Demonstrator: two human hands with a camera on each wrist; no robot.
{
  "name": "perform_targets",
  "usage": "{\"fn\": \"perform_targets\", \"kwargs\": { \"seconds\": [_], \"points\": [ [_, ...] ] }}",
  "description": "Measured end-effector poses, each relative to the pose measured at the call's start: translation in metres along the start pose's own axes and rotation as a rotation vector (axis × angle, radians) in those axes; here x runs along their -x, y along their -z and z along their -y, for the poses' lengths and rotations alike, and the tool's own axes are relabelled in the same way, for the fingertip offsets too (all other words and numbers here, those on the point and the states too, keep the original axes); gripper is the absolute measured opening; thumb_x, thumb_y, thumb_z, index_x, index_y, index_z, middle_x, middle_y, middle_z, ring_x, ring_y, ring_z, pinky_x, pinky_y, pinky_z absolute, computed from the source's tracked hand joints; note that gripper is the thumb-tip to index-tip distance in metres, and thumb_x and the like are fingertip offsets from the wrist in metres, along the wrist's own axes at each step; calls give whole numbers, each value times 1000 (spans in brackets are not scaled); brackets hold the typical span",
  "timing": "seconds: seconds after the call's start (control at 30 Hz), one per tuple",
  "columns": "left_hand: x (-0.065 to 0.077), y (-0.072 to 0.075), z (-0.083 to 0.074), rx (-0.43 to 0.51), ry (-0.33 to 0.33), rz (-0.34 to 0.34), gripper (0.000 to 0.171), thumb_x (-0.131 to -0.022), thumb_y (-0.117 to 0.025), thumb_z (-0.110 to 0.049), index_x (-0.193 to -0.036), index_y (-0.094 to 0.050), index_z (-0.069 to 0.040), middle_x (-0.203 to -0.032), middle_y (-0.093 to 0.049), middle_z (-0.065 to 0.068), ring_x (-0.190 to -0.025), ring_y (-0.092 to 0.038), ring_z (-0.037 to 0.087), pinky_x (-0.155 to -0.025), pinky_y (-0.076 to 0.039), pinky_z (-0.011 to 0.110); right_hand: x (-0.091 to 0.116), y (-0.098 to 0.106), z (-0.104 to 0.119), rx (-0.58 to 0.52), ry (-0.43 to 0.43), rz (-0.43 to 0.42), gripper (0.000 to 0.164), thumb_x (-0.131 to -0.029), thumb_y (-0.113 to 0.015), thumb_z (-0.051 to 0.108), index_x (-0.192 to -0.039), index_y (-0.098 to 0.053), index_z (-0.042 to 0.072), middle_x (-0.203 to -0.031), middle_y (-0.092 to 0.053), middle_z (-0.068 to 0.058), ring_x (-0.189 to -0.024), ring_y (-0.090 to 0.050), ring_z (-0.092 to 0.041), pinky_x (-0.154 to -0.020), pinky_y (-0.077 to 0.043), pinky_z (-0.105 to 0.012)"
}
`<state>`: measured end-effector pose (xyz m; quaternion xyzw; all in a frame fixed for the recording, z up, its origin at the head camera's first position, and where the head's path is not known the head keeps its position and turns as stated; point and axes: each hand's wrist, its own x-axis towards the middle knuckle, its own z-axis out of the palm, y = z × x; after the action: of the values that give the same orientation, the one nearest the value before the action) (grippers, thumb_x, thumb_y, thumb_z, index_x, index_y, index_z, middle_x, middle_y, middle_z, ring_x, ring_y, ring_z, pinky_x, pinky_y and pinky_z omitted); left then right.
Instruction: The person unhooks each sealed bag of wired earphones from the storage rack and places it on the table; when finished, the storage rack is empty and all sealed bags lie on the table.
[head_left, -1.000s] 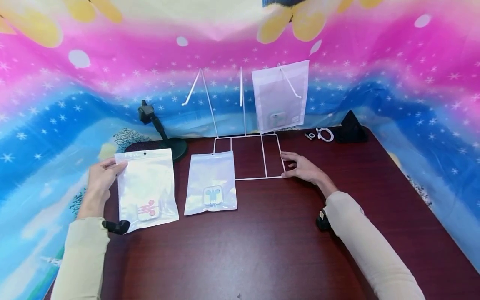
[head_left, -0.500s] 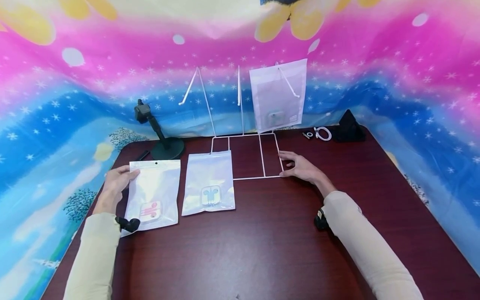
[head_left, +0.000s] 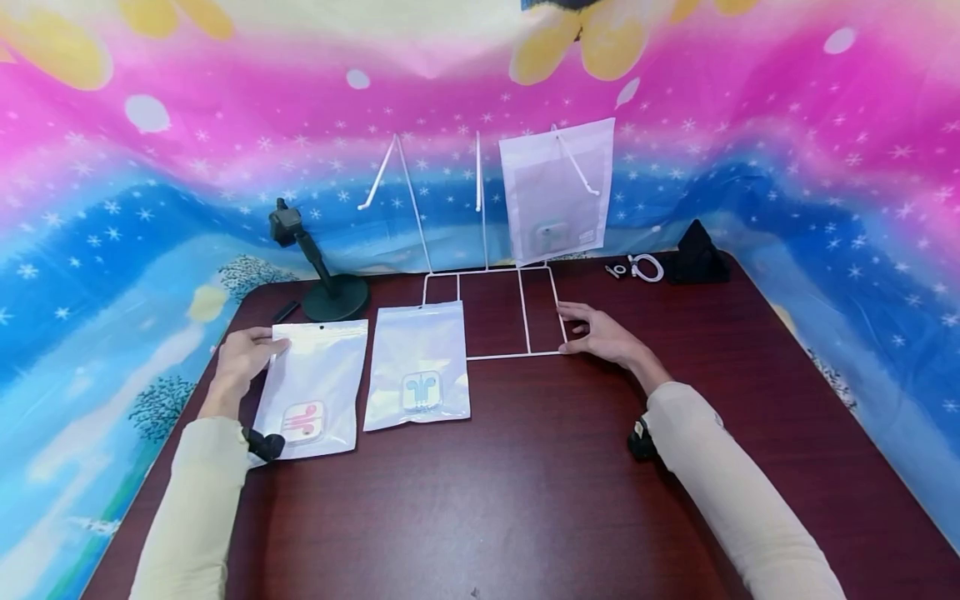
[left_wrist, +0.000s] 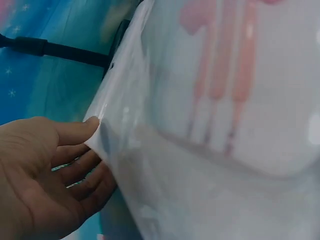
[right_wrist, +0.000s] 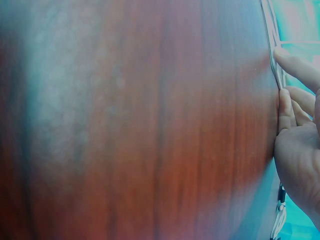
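My left hand [head_left: 243, 358] pinches the upper left edge of a white pouch [head_left: 315, 367] holding a case with pink earphones [head_left: 303, 422]. In the left wrist view the thumb lies on the near face of the pouch, with the other fingers behind it. Close to its right lies a second white pouch [head_left: 417, 350], with blue-green earphones [head_left: 422, 391], overlapping the front left of a white wire rack [head_left: 517, 356]. My right hand [head_left: 606, 335] touches the rack's right front side, thumb and fingers spread apart along the bar. A third pouch [head_left: 558, 187] hangs at the rack's right hook.
Two more hooks [head_left: 378, 173] of the rack stick up at the left and middle. A black stand [head_left: 333, 293] is behind the left pouch. A coiled white cable [head_left: 647, 268] and a black triangular object [head_left: 699, 254] lie at the back right of the dark table [head_left: 480, 508].
The left hand has brought the pink-earphone pouch to the right and lower, beside the second pouch. The right hand keeps its place at the rack.
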<state>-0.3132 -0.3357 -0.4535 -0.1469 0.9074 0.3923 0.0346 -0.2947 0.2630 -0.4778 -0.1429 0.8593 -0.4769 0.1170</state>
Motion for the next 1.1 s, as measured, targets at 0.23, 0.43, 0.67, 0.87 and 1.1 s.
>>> {"fn": "perform_targets", "kwargs": {
  "seconds": [0.23, 0.43, 0.67, 0.87, 1.1],
  "points": [
    [-1, 5, -7, -102, -47, -13, 47, -108, -55, -21, -142, -54, 11, -142, -53, 35, -129, -52, 51, -107, -44, 64, -1, -1, 2, 0, -11, -2, 83, -93, -78, 7, -162, -32, 5, -164, -35, -21, -140, -46, -44, -115, -40, -54],
    [1, 3, -46, -7, -78, -153, 45, -110, -53, -24, -147, -56, 1, -146, -56, 27, -132, -53, 45, -109, -45, 59, 0, -1, 3, -6, -21, 0, 84, -93, -78, 6, -163, -32, 6, -164, -35, -20, -141, -46, -44, -115, -40, -54],
    [7, -23, -113, 87, -306, -176, 36, -107, -60, -24, -137, -67, -7, -134, -67, 18, -121, -63, 33, -100, -52, 47, 1, 1, 1, -4, 3, 0, 84, -93, -78, 7, -162, -31, 3, -163, -34, -23, -140, -46, -46, -115, -40, -56],
    [3, -78, -151, 133, -369, 2, 31, -107, -60, -19, -134, -68, -5, -126, -69, 19, -109, -68, 35, -93, -56, 46, 4, 2, -1, -30, 4, -6, 85, -92, -77, 3, -162, -28, 0, -164, -31, -27, -140, -43, -49, -115, -38, -59],
    [-6, -133, -161, 77, -295, 138, 28, -107, -59, -15, -132, -68, -5, -128, -67, 18, -103, -67, 31, -93, -57, 43, 3, 1, 1, -29, 10, 1, 84, -93, -77, 5, -162, -30, 2, -164, -32, -25, -141, -43, -48, -115, -38, -58]
  ]
}}
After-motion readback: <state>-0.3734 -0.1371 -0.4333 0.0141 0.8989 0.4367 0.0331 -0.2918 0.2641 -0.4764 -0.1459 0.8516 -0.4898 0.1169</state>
